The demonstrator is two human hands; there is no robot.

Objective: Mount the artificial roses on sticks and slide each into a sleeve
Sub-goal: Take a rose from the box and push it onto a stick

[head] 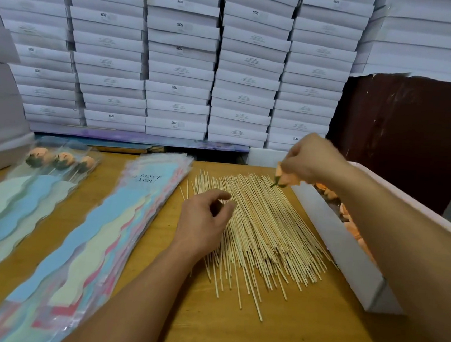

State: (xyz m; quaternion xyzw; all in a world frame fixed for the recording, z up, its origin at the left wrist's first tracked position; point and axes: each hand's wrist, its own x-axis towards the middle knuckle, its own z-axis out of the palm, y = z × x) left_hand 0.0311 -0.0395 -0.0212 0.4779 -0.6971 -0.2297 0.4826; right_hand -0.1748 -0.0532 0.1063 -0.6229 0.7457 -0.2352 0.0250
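The right hand (307, 156) pinches a peach rose (284, 176), blurred and half hidden by its fingers, over the far edge of the thin wooden sticks (254, 228) fanned on the counter (299, 338). The left hand (202, 223) rests on the sticks, fingers curled; what they grip is hidden. More roses sit half hidden in the white box (348, 254). Glossy wavy sleeves (108, 231) lie left.
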